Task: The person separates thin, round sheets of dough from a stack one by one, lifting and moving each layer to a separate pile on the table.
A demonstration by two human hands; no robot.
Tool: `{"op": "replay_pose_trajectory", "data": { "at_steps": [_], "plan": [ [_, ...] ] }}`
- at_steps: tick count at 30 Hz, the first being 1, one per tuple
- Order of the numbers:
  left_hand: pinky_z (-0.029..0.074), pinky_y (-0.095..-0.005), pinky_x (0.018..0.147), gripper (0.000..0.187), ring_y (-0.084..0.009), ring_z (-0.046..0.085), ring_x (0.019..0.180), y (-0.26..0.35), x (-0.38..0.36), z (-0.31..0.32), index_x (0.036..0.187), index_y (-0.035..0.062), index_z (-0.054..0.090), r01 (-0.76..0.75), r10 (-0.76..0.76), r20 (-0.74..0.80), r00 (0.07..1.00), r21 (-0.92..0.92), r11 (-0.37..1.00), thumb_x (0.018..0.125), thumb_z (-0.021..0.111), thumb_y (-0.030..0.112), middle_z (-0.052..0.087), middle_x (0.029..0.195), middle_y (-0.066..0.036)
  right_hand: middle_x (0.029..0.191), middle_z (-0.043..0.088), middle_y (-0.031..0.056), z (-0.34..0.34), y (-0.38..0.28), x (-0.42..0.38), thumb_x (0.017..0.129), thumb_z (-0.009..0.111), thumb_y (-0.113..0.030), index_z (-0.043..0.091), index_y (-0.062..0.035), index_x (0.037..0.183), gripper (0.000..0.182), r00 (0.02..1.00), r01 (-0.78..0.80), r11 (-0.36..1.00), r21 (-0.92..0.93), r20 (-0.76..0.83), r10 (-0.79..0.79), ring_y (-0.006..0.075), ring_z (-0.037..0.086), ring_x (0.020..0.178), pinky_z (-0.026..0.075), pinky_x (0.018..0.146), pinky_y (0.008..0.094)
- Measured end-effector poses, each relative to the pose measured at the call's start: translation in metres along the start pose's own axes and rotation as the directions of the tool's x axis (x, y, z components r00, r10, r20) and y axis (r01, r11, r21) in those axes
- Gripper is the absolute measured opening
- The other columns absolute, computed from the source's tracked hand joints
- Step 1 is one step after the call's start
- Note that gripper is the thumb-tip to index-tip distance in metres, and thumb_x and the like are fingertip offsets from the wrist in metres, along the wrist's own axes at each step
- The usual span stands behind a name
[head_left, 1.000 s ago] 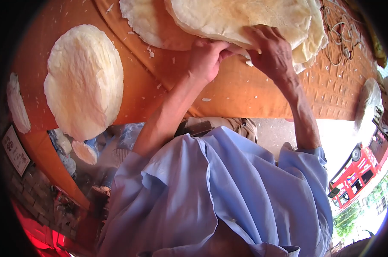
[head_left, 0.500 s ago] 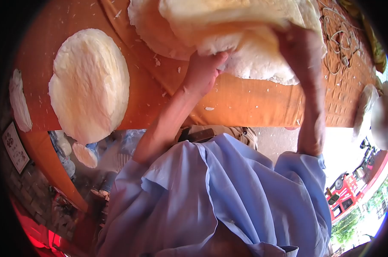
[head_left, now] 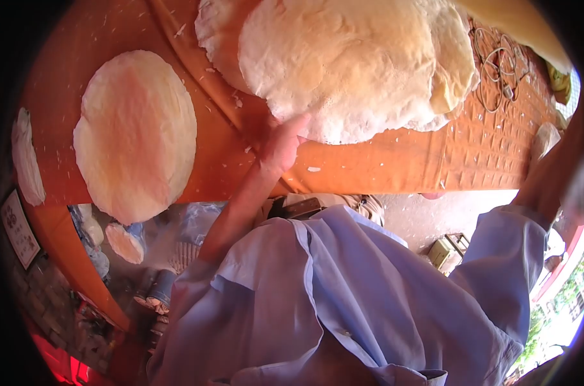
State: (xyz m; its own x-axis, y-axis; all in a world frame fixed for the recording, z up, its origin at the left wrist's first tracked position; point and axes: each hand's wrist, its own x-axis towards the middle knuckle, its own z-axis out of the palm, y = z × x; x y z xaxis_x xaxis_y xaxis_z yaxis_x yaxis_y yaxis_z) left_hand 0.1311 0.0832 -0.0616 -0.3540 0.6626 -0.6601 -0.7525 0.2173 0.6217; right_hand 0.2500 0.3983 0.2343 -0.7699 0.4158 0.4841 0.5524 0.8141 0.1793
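My left hand [head_left: 281,147] is at the near edge of a stack of large, pale, thin flatbreads [head_left: 343,64]. Its thumb lies over the rim of the stack and the other fingers are mostly hidden, seemingly pinching the edge. My right forearm [head_left: 556,170] stretches out to the far right, and the hand itself is lost in the dark border. A raised flatbread [head_left: 520,26] shows at the top right corner; whether my right hand holds it cannot be seen. A single oval flatbread [head_left: 135,135] lies on the left, overhanging the table's front edge.
An orange cloth [head_left: 369,164] with scattered crumbs covers the table. A coiled cable [head_left: 498,71] lies at the right. More pale bread [head_left: 29,157] sits at the far left edge. Bags and bottles [head_left: 160,287] are below the table, and a framed sheet [head_left: 20,228] is at the left.
My right hand has swung from over the stack out to the far right, beyond view. A flatbread now shows at the top right. My left hand has shifted slightly left and down.
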Motion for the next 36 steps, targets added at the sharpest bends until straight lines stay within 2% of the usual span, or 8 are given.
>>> {"op": "replay_pose_trajectory", "data": {
  "at_steps": [4,8,13,17,24,28,29,36],
  "plan": [
    [0.059,-0.0370,0.071,0.032,-0.0199,0.063,0.091,0.005,-0.013,-0.004,0.118,-0.0019,0.053,-0.058,0.066,0.124,0.990,-0.061,0.996,0.089,0.055,0.010,0.060,0.109,-0.009,0.072,0.066,0.0111,0.040,-0.050,-0.063,0.083,0.066,-0.018,0.067,-0.0079,0.100,0.020,0.958,0.174,0.906,-0.387,0.280,-0.064,0.0239,0.065,0.060,0.052,0.057,0.0347],
    [0.059,-0.0370,0.073,0.028,-0.0196,0.064,0.092,-0.007,-0.014,-0.020,0.117,-0.0010,0.055,-0.044,0.051,0.199,0.979,-0.042,0.998,0.091,0.051,0.010,0.062,0.109,-0.010,0.077,0.066,0.0141,0.107,-0.157,-0.152,0.077,0.059,-0.005,0.067,-0.0097,0.091,0.017,0.914,-0.045,0.911,0.410,0.386,-0.128,0.0319,0.064,0.065,0.052,0.057,0.0400],
    [0.058,-0.0371,0.076,0.023,-0.0206,0.066,0.091,-0.013,-0.027,-0.016,0.113,0.0019,0.060,-0.025,0.046,0.156,0.987,-0.134,0.991,0.094,0.052,0.013,0.065,0.105,-0.010,0.074,0.063,0.0134,0.136,-0.193,-0.192,0.072,0.058,-0.005,0.063,-0.0073,0.083,0.012,0.803,-0.124,0.871,0.474,0.564,-0.193,0.0323,0.063,0.068,0.050,0.061,0.0434],
    [0.056,-0.0427,0.082,0.025,-0.0242,0.067,0.093,-0.013,-0.028,-0.019,0.112,-0.0006,0.060,-0.009,0.039,0.203,0.978,-0.147,0.989,0.093,0.046,0.010,0.066,0.105,-0.014,0.073,0.060,0.0143,0.120,-0.211,-0.206,0.074,0.055,-0.004,0.055,-0.0032,0.076,0.002,0.818,-0.015,0.879,0.477,0.512,-0.264,0.0307,0.062,0.071,0.050,0.056,0.0404],
    [0.053,-0.0487,0.089,0.031,-0.0320,0.067,0.088,-0.006,-0.038,-0.020,0.111,-0.0046,0.058,0.039,0.075,0.208,0.975,-0.493,0.869,0.092,0.043,0.014,0.065,0.106,-0.018,0.137,0.042,0.0184,0.102,-0.206,-0.235,0.068,0.077,-0.043,0.047,-0.0119,0.135,0.080,0.761,-0.088,0.779,0.621,0.547,-0.349,0.0372,0.035,0.132,0.029,0.103,0.0573],
    [0.061,-0.0378,0.068,0.021,-0.0237,0.067,0.083,-0.005,-0.023,-0.013,0.106,-0.0017,0.059,0.003,0.002,0.039,0.999,-0.119,0.993,0.088,0.056,0.007,0.065,0.100,-0.010,0.141,0.039,0.0189,0.121,-0.192,-0.256,0.065,0.075,-0.021,0.044,-0.0143,0.138,0.079,0.814,-0.078,0.901,0.428,0.549,-0.190,0.0356,0.032,0.136,0.023,0.108,0.0582],
    [0.059,-0.0312,0.051,0.037,-0.0205,0.067,0.077,-0.002,-0.022,-0.009,0.117,0.0006,0.050,0.031,-0.024,0.031,0.999,-0.269,0.962,0.082,0.060,0.000,0.061,0.099,-0.009,0.142,0.038,0.0192,0.124,-0.186,-0.260,0.065,0.073,-0.016,0.044,-0.0146,0.138,0.079,0.830,-0.088,0.929,0.358,0.543,-0.131,0.0354,0.031,0.136,0.022,0.109,0.0580],
    [0.058,-0.0295,0.053,0.011,-0.0203,0.068,0.066,0.046,-0.015,-0.025,0.095,0.0007,0.063,0.151,-0.085,0.145,0.986,-0.538,0.829,0.087,0.058,0.006,0.069,0.088,-0.010,0.129,0.054,0.0156,0.140,-0.151,-0.264,0.063,0.066,-0.001,0.052,-0.0115,0.130,0.069,0.962,-0.105,0.903,0.417,0.274,-0.014,0.0340,0.050,0.123,0.036,0.105,0.0479]
  ]
}}
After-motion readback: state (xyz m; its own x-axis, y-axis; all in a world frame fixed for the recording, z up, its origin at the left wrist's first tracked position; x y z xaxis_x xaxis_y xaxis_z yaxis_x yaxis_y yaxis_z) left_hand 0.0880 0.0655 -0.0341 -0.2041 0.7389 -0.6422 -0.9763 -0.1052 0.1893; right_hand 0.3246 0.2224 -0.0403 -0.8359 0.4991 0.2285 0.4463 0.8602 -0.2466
